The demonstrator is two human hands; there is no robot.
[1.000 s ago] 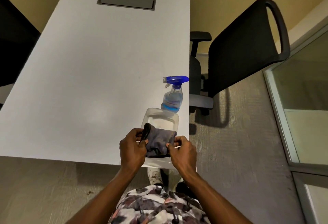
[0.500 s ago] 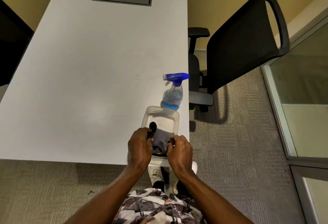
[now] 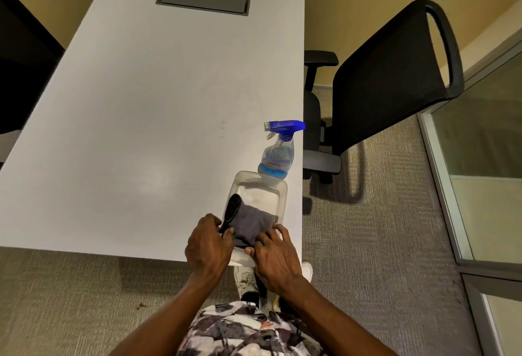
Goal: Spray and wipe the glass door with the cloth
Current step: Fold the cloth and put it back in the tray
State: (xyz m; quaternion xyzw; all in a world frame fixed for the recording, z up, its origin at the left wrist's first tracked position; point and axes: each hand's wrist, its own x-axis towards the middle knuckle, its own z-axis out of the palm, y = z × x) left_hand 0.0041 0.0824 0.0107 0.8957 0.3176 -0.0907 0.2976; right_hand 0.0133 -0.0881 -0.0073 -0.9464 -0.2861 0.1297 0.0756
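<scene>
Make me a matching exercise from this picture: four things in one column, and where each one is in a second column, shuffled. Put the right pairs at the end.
Things
1. bottle
2. cloth
3. chair
4. glass door

Places
a. at the right edge of the view, past the carpet
b. in the tub, gripped by the left hand and right hand
c. upright on the table, just beyond the tub
d. on the carpet, beside the table's right edge

Pairs: 1-c, 2-b, 3-d, 4-a
</scene>
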